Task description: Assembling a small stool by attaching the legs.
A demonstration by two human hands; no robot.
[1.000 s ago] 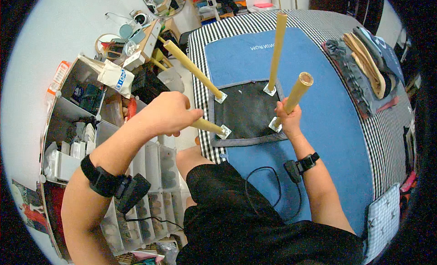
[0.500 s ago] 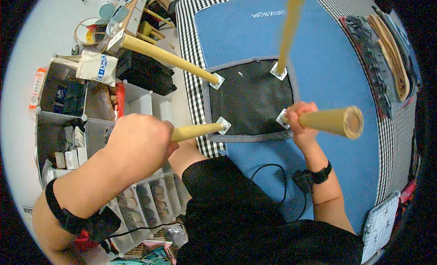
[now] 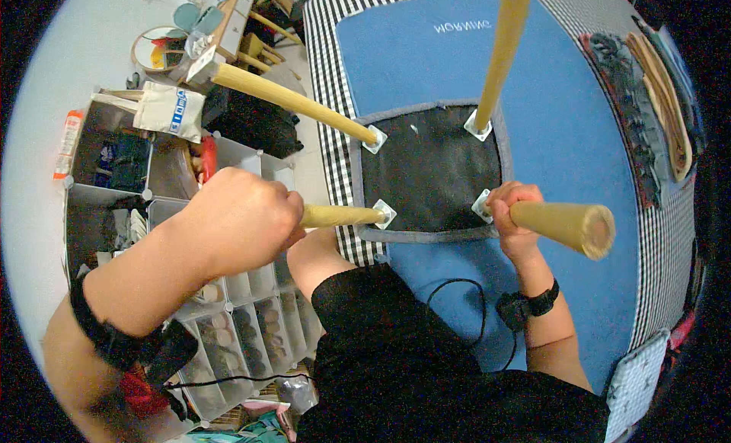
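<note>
An upturned stool with a black underside [image 3: 434,172] and grey edging lies on a blue mat. Four pale wooden legs stand up from its metal corner plates. My left hand [image 3: 247,222] is closed in a fist around the near left leg [image 3: 343,216], covering its free end. Close to the plate, my right hand [image 3: 518,214] wraps round the base of the near right leg [image 3: 563,222], whose free end points toward me. Neither hand touches the far left leg [image 3: 293,100] or the far right leg [image 3: 502,54], which runs out of the top of the picture.
The blue mat [image 3: 579,161] covers a bed with a black-and-white checked sheet [image 3: 335,108]. Folded clothes [image 3: 655,108] lie along the right side. At left stand clear storage cubes [image 3: 114,185] with a cream cloth bag [image 3: 171,111] on top. A black cable [image 3: 457,281] loops near my right forearm.
The stool appears slightly farther right in view. My left fist is a little higher and turned on its leg. The near right leg's free end has dipped toward me, still in my right hand.
</note>
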